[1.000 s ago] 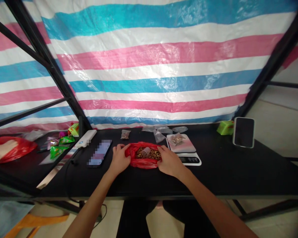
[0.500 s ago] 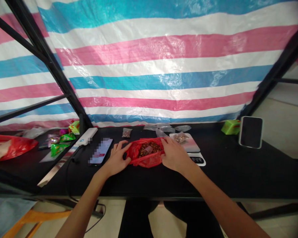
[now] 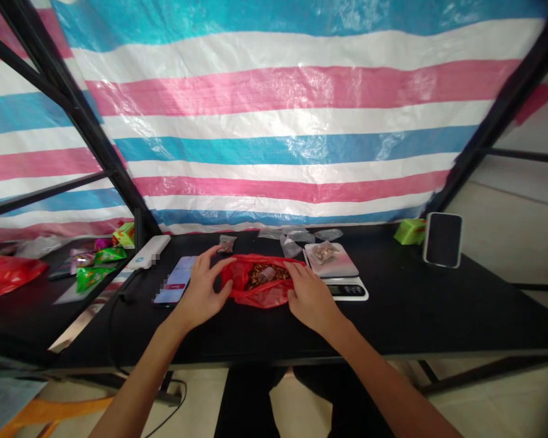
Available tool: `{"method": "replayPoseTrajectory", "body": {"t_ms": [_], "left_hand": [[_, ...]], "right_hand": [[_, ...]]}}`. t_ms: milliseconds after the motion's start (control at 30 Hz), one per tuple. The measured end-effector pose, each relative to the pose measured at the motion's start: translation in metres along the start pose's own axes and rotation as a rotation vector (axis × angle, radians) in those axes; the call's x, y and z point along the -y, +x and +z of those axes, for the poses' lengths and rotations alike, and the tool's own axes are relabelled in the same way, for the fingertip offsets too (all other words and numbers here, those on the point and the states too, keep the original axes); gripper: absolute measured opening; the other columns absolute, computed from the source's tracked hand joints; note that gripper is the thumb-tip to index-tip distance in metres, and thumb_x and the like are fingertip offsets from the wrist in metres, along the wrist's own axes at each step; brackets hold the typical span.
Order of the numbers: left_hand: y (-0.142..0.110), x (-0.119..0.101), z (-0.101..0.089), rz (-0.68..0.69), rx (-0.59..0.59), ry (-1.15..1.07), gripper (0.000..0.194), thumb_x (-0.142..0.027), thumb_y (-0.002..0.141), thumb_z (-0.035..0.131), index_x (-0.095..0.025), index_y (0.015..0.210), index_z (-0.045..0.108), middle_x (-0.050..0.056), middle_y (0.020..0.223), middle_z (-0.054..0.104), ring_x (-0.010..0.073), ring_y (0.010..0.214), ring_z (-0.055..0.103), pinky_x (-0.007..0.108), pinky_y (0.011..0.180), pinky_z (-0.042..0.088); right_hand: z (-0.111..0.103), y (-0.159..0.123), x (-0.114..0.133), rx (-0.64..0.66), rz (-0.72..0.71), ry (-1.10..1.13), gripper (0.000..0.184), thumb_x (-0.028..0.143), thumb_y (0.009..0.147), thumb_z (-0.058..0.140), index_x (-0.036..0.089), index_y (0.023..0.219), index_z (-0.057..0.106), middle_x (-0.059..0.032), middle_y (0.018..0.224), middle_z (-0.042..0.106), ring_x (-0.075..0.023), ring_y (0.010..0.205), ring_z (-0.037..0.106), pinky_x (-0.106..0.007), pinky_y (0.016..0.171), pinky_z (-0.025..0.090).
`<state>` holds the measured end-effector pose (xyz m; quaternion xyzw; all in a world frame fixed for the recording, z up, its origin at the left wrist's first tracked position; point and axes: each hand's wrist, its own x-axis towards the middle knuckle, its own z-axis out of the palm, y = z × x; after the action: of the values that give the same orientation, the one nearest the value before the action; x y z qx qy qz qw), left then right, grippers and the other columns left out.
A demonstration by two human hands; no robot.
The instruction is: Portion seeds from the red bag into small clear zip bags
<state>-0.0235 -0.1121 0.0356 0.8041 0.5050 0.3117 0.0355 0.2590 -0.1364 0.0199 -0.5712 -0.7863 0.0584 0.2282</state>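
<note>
Red plastic bag (image 3: pixel 265 298) sits on the worktop (image 3: pixel 415 322) in front of the person, between the two hands, its mouth spread and facing up. Small brown pieces (image 3: pixel 281 273) lie inside, with a small clear cup (image 3: pixel 267 274) resting among them. The left hand (image 3: pixel 201 297) is at the bag's left end, fingers loosely parted, thumb and forefinger apart at the red rim rather than clenched. The right hand (image 3: pixel 313 297) bends its fingers over the right end of the rim, thumb lower at the front; whether they pinch the film or only rest on it, I cannot tell.

The step seems to be shaping the bag's mouth. It would go best by folding the rim outward and down evenly at both ends, so the thin film forms a low collar clear of the cup. A light touch should serve; a hard pull at one end would probably narrow the mouth or spill pieces. The front wall looks creased and slack, so it likely needs most smoothing. Mind the scale (image 3: pixel 347 267) just beside the right hand, with a filled clear packet (image 3: pixel 323 251) on it: a knock could shift either.
</note>
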Motion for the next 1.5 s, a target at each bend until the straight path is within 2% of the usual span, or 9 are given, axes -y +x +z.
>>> {"method": "replayPoseTrajectory", "body": {"t_ms": [100, 367, 633, 800, 1000, 1167, 1300, 1400, 1500], "left_hand": [[-0.010, -0.023, 0.000, 0.202, 0.186, 0.067, 0.054, -0.030, 0.097, 0.055, -0.031, 0.151, 0.050, 0.008, 0.162, 0.040, 0.0310, 0.149, 0.037, 0.053, 0.125, 0.027], [-0.024, 0.014, 0.042, -0.058, 0.162, 0.059, 0.044, -0.038, 0.104, 0.043, -0.022, 0.141, 0.058, 0.013, 0.140, 0.059, 0.0276, 0.124, 0.060, 0.047, 0.112, 0.046], [-0.004, 0.011, 0.023, -0.044, -0.091, -0.040, 0.038, -0.035, 0.098, 0.054, -0.027, 0.134, 0.063, 0.009, 0.136, 0.058, 0.0284, 0.131, 0.051, 0.048, 0.116, 0.039], [0.062, 0.023, 0.041, -0.123, -0.189, -0.312, 0.031, -0.036, 0.099, 0.048, -0.021, 0.114, 0.071, 0.009, 0.116, 0.066, 0.0243, 0.109, 0.062, 0.041, 0.100, 0.049], [0.122, 0.036, 0.067, -0.223, 0.014, -0.726, 0.035, -0.046, 0.089, 0.058, -0.018, 0.104, 0.073, 0.005, 0.092, 0.072, 0.0175, 0.074, 0.064, 0.031, 0.072, 0.051], [0.122, 0.048, 0.077, -0.231, 0.106, -0.798, 0.036, -0.048, 0.083, 0.066, -0.016, 0.100, 0.073, 0.005, 0.081, 0.071, 0.0164, 0.066, 0.063, 0.028, 0.061, 0.048], [0.108, 0.059, 0.081, -0.252, 0.090, -0.837, 0.031, -0.040, 0.084, 0.066, -0.017, 0.104, 0.071, 0.003, 0.085, 0.070, 0.0141, 0.067, 0.061, 0.026, 0.062, 0.047], [0.103, 0.057, 0.083, -0.170, 0.073, -0.783, 0.023, -0.032, 0.087, 0.063, -0.018, 0.103, 0.071, 0.002, 0.087, 0.069, 0.0135, 0.069, 0.061, 0.025, 0.063, 0.047], [0.101, 0.051, 0.085, -0.052, 0.007, -0.621, 0.018, -0.023, 0.090, 0.056, -0.017, 0.097, 0.071, 0.001, 0.078, 0.067, 0.0133, 0.065, 0.059, 0.025, 0.061, 0.045]], "right_hand": [[0.005, -0.006, 0.004, -0.112, -0.045, 0.113, 0.070, 0.008, 0.079, 0.050, 0.018, 0.149, 0.046, -0.0107, 0.146, 0.056, -0.0275, 0.136, 0.049, -0.044, 0.118, 0.039], [0.007, -0.021, -0.008, -0.322, -0.003, 0.189, 0.039, 0.022, 0.099, 0.047, 0.025, 0.136, 0.058, -0.0099, 0.141, 0.059, -0.0257, 0.131, 0.056, -0.042, 0.114, 0.045], [-0.026, -0.023, -0.116, -0.514, 0.226, 0.025, 0.039, 0.038, 0.095, 0.057, 0.017, 0.128, 0.062, -0.0173, 0.126, 0.067, -0.0356, 0.117, 0.064, -0.054, 0.105, 0.050], [-0.005, -0.027, -0.144, -0.431, 0.291, 0.164, 0.064, 0.055, 0.098, 0.052, 0.013, 0.146, 0.046, -0.0210, 0.144, 0.058, -0.0353, 0.132, 0.057, -0.053, 0.114, 0.044], [0.002, -0.042, -0.153, -0.403, 0.262, 0.224, 0.060, 0.052, 0.103, 0.043, 0.017, 0.151, 0.040, -0.0193, 0.148, 0.053, -0.0328, 0.137, 0.053, -0.053, 0.117, 0.041], [-0.026, -0.023, -0.158, -0.335, 0.063, 0.023, 0.040, 0.042, 0.098, 0.054, 0.025, 0.134, 0.060, -0.0133, 0.142, 0.059, -0.0335, 0.133, 0.056, -0.054, 0.113, 0.043], [-0.049, 0.015, -0.146, -0.184, -0.136, -0.043, 0.056, 0.030, 0.088, 0.064, 0.029, 0.143, 0.054, -0.0089, 0.155, 0.049, -0.0332, 0.144, 0.044, -0.055, 0.118, 0.035], [-0.056, 0.044, -0.141, 0.013, -0.167, -0.034, 0.063, 0.031, 0.086, 0.068, 0.031, 0.147, 0.052, -0.0079, 0.154, 0.053, -0.0353, 0.146, 0.042, -0.061, 0.120, 0.027], [-0.056, 0.063, -0.144, 0.162, -0.144, -0.018, 0.056, 0.037, 0.082, 0.075, 0.031, 0.137, 0.064, -0.0096, 0.137, 0.066, -0.0377, 0.135, 0.052, -0.062, 0.115, 0.033]]}}
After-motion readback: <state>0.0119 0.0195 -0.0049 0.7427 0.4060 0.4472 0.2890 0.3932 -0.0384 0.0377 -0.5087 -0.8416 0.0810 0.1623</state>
